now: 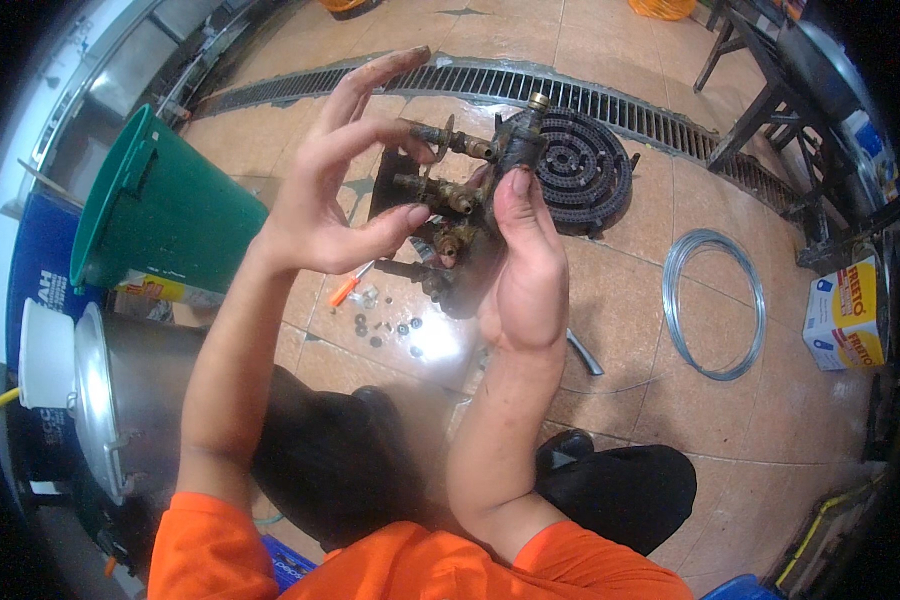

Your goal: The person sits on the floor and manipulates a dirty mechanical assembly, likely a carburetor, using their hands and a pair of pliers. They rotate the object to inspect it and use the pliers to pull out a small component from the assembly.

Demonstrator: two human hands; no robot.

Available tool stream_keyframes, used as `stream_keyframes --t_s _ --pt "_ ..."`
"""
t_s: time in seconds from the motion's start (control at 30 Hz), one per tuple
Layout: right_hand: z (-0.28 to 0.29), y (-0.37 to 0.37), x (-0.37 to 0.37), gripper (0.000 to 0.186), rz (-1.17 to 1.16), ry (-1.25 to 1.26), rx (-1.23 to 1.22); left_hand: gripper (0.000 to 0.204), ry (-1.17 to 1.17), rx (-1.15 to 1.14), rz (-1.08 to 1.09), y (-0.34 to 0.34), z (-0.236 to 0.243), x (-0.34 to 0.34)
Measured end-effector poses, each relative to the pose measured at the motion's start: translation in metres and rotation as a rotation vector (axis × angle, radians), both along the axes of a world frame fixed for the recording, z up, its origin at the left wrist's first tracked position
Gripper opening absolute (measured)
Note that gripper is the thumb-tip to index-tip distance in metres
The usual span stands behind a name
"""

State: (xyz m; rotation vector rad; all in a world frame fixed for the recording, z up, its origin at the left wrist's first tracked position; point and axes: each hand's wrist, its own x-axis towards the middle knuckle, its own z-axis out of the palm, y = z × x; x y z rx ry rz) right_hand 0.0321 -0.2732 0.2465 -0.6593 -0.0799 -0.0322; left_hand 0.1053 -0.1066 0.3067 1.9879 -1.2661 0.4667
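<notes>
Raised in front of me is a dirty gas burner valve manifold [517, 150], a dark pipe with several brass valves [460, 202] along its left side. My right hand [532, 270] is closed around the pipe, its thumb laid along the near side. My left hand [335, 190] is beside the valve stems with fingers spread and curved. Its index fingertip is close to the upper stem and its thumb close to a lower one; whether they touch I cannot tell. A brass fitting [539, 101] caps the pipe's upper end.
On the tiled floor lie a round black cast-iron burner [575, 165], a wire coil [715, 305], an orange-handled screwdriver [345, 290] and several small dark parts [415, 324]. A green bin [170, 215] and large metal pot [140, 390] stand left. A carton [847, 318] sits right; a drain grate [450, 80] crosses behind.
</notes>
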Motion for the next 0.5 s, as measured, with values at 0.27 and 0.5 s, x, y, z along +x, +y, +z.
stream_keyframes --t_s 0.27,0.5 --pt "0.003 0.004 0.001 0.036 0.038 -0.036 0.027 0.029 -0.085 -0.071 0.010 0.005 -0.006 0.006" --pt "0.007 0.007 0.001 0.036 0.006 -0.002 -0.037 0.028 -0.025 -0.213 0.117 0.002 -0.011 0.005"
